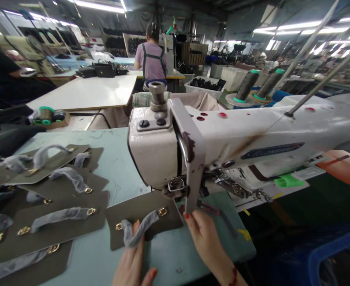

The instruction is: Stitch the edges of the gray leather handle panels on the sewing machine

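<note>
A dark olive bag panel lies under the sewing machine's head. Its plastic-wrapped handle is fixed by gold rings at both ends. My left hand rests flat at the panel's front edge, fingers stretched beneath the handle and thumb spread apart. At the panel's right side, my right hand has bent fingers drawn together by the lower end of the machine's white bar. What those fingertips grip, if anything, is hidden. The needle area is partly hidden behind the bar.
Several similar panels with wrapped handles overlap at left on the pale green table. Pink-handled scissors lie behind my right hand. Thread cones stand behind the machine. A blue bin is at lower right. A co-worker sits ahead.
</note>
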Action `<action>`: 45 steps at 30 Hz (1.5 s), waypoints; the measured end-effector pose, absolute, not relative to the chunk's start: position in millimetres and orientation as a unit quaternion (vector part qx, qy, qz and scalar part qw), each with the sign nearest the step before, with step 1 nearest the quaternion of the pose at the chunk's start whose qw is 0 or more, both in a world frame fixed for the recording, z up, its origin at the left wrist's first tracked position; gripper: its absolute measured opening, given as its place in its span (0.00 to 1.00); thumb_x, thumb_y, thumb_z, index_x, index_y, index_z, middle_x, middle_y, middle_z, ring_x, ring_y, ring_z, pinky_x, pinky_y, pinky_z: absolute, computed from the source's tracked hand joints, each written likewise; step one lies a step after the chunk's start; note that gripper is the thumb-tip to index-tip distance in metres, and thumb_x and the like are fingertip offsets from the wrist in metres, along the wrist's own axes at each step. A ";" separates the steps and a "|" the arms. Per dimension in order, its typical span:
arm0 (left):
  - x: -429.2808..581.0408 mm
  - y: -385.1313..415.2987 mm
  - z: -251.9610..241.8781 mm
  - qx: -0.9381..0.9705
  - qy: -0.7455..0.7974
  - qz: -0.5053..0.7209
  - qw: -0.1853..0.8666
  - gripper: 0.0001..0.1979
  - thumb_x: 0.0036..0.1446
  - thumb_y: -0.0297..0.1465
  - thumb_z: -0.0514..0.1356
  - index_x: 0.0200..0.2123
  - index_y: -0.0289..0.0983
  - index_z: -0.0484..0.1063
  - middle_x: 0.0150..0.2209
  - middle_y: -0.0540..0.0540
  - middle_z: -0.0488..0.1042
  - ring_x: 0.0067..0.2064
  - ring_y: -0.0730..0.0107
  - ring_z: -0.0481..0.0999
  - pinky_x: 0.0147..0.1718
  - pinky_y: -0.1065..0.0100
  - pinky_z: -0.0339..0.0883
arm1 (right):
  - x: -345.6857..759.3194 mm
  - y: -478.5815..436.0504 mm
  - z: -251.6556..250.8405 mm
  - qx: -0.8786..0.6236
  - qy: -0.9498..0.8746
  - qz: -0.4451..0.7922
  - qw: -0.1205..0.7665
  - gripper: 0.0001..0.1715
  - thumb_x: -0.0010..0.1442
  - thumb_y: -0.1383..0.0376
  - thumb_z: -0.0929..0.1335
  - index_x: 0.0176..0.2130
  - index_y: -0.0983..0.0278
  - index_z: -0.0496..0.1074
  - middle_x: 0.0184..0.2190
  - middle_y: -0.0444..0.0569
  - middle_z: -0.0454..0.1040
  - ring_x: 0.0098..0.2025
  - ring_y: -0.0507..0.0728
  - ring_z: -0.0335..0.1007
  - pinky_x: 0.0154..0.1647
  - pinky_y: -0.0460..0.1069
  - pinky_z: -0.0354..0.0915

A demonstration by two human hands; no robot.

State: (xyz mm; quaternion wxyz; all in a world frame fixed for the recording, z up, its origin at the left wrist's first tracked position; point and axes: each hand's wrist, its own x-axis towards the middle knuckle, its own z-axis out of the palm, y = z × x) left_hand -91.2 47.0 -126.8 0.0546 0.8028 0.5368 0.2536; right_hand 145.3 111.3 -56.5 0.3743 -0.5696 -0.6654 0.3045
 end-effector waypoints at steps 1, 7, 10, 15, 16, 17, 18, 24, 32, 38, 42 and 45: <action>-87.3 62.8 -130.4 0.798 0.547 0.253 0.028 0.43 0.60 0.35 0.57 0.71 0.40 0.33 0.71 0.36 0.44 0.69 0.41 0.50 0.60 0.42 0.57 | 136.6 112.4 -50.7 -0.557 -0.656 0.335 0.384 0.18 0.70 0.61 0.59 0.45 0.64 0.75 0.37 0.52 0.79 0.39 0.56 0.76 0.40 0.47 0.67; -85.0 145.0 -85.1 0.826 0.497 0.255 -0.080 0.41 0.61 0.38 0.58 0.70 0.39 0.39 0.69 0.30 0.47 0.69 0.37 0.45 0.61 0.34 0.47 | 102.0 117.6 -41.9 -0.557 -0.614 0.385 0.407 0.14 0.68 0.61 0.63 0.35 0.65 0.74 0.27 0.48 0.75 0.28 0.53 0.69 0.28 0.44 0.57; -95.4 147.9 -42.1 0.859 0.452 0.211 -0.117 0.33 0.59 0.39 0.60 0.65 0.44 0.55 0.63 0.33 0.60 0.64 0.39 0.58 0.60 0.32 0.45 | 96.5 115.9 -43.7 -0.528 -0.579 0.433 0.445 0.18 0.68 0.58 0.62 0.34 0.66 0.74 0.27 0.46 0.73 0.29 0.52 0.65 0.29 0.44 0.57; -93.0 144.9 9.3 0.880 0.431 0.157 -0.122 0.20 0.60 0.38 0.59 0.55 0.41 0.71 0.54 0.33 0.67 0.55 0.43 0.69 0.56 0.35 0.57 | 96.0 113.2 -39.7 -0.518 -0.514 0.501 0.466 0.25 0.68 0.52 0.61 0.31 0.68 0.73 0.24 0.45 0.67 0.28 0.51 0.60 0.29 0.44 0.56; -90.9 145.7 12.3 0.881 0.431 0.154 -0.120 0.19 0.60 0.37 0.59 0.54 0.40 0.72 0.52 0.33 0.68 0.53 0.44 0.70 0.54 0.37 0.60 | 96.3 113.3 -38.8 -0.523 -0.510 0.501 0.464 0.26 0.67 0.52 0.61 0.29 0.68 0.72 0.24 0.44 0.65 0.27 0.51 0.58 0.29 0.44 0.55; -89.0 146.8 13.1 0.882 0.431 0.151 -0.118 0.19 0.60 0.37 0.59 0.53 0.40 0.73 0.51 0.33 0.68 0.51 0.45 0.71 0.52 0.39 0.63 | 96.7 113.6 -38.1 -0.528 -0.509 0.499 0.461 0.26 0.67 0.51 0.62 0.28 0.68 0.71 0.23 0.44 0.64 0.27 0.51 0.56 0.28 0.44 0.54; -87.8 147.9 12.4 0.882 0.432 0.150 -0.117 0.18 0.60 0.38 0.59 0.52 0.40 0.74 0.51 0.33 0.68 0.50 0.45 0.71 0.51 0.41 0.65 | 97.1 114.2 -37.6 -0.532 -0.510 0.496 0.459 0.27 0.67 0.51 0.62 0.27 0.68 0.70 0.23 0.43 0.63 0.27 0.50 0.55 0.27 0.44 0.53; -90.1 154.9 2.8 0.865 0.468 0.169 -0.069 0.19 0.60 0.42 0.58 0.51 0.42 0.74 0.51 0.35 0.69 0.51 0.45 0.69 0.47 0.46 0.68 | 97.8 123.9 -36.4 -0.554 -0.512 0.491 0.436 0.29 0.67 0.49 0.61 0.25 0.67 0.69 0.21 0.43 0.62 0.26 0.51 0.56 0.26 0.44 0.54; -90.0 169.3 2.1 0.862 0.489 0.135 -0.007 0.21 0.60 0.49 0.56 0.45 0.40 0.77 0.37 0.38 0.76 0.45 0.45 0.72 0.43 0.49 0.65 | 97.4 135.2 -28.6 -0.567 -0.531 0.452 0.438 0.26 0.67 0.51 0.61 0.29 0.66 0.74 0.23 0.48 0.69 0.37 0.57 0.67 0.34 0.45 0.62; -90.2 176.0 3.4 0.862 0.482 0.141 0.064 0.23 0.61 0.51 0.51 0.40 0.42 0.77 0.36 0.43 0.76 0.38 0.55 0.72 0.40 0.57 0.66 | 102.3 127.6 -30.9 -0.537 -0.471 0.539 0.446 0.26 0.65 0.49 0.62 0.31 0.66 0.73 0.27 0.47 0.70 0.33 0.55 0.69 0.31 0.45 0.67; -92.9 179.7 7.5 0.872 0.460 0.133 0.100 0.26 0.64 0.51 0.46 0.40 0.42 0.77 0.32 0.44 0.76 0.36 0.59 0.73 0.38 0.59 0.67 | 105.3 121.0 -36.4 -0.481 -0.365 0.653 0.456 0.25 0.63 0.46 0.63 0.33 0.64 0.73 0.29 0.46 0.70 0.30 0.54 0.70 0.29 0.46 0.72; -94.5 182.5 9.4 0.873 0.457 0.118 0.122 0.26 0.63 0.51 0.48 0.29 0.41 0.76 0.29 0.46 0.74 0.34 0.61 0.73 0.36 0.61 0.66 | 107.0 118.5 -36.2 -0.468 -0.350 0.668 0.460 0.24 0.62 0.46 0.65 0.33 0.64 0.73 0.28 0.45 0.69 0.28 0.53 0.70 0.32 0.47 0.73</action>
